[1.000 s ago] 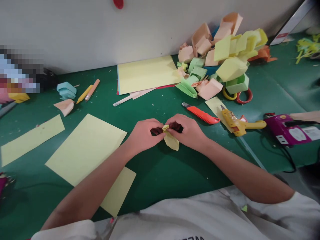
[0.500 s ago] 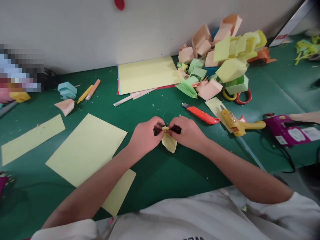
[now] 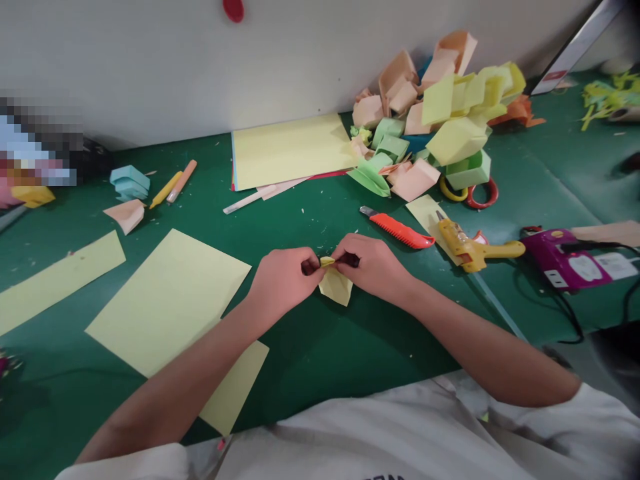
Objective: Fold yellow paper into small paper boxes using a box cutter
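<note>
Both hands meet over the green surface (image 3: 360, 347) on one folded yellow paper (image 3: 336, 288). The left hand (image 3: 283, 283) has its grip pinched on the paper's upper end from 9 o'clock, thumb against fingers; the right hand (image 3: 377, 270) has its grip clamped on the same end from 2 o'clock. The wider end hangs free below the fingertips, pointing to about 6 o'clock. Taking the paper as the centre of the dial, the red knife (image 3: 403, 230) lies near at 2 o'clock, with the glue gun (image 3: 470, 248) beyond it towards 3 and the purple box (image 3: 573, 260) farther out at 3. A heap of folded papers (image 3: 457, 141) sits at 1 o'clock, the stack (image 3: 293, 150) between 11 and 12, two pens (image 3: 183, 180) at 10, and the large sheet (image 3: 167, 300) near 9, partly under the left forearm
</note>
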`<state>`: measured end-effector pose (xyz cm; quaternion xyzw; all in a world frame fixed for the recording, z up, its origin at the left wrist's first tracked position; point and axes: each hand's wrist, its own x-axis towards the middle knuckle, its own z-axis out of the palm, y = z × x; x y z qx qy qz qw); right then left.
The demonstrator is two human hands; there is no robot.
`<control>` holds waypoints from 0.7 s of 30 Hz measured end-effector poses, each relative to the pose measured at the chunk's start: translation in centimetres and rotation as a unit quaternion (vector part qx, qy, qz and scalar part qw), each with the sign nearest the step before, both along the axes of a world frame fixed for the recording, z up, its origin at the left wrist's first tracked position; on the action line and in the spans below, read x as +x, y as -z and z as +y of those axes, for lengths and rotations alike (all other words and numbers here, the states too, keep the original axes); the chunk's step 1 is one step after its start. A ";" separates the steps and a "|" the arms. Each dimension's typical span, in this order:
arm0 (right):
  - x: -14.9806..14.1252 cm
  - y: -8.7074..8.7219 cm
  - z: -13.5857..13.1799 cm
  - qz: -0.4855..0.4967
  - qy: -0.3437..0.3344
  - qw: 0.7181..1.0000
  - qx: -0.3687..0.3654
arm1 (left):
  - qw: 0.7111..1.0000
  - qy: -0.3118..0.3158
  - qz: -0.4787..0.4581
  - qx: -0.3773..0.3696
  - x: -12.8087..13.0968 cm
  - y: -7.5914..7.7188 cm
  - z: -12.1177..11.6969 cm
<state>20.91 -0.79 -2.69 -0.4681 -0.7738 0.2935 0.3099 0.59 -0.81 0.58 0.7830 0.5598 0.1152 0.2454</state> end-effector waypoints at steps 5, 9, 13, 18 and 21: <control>-0.2 -0.1 -0.2 -0.014 0.007 1.000 0.002 | 0.999 0.006 0.002 0.034 0.0 0.0 0.0; -0.3 -0.1 -0.2 -0.025 0.012 1.000 0.003 | 0.999 0.005 -0.009 0.037 0.0 0.1 0.2; -0.4 -0.1 -0.1 -0.025 0.012 1.000 -0.001 | 0.999 -0.014 -0.038 0.016 -0.1 0.4 0.5; -0.5 -0.1 -0.1 -0.012 0.016 1.000 -0.005 | 0.998 0.021 -0.020 0.062 -0.3 0.8 0.9; -0.6 -0.1 -0.1 0.001 0.015 1.000 -0.003 | 0.996 0.042 0.004 0.082 -0.3 0.8 0.9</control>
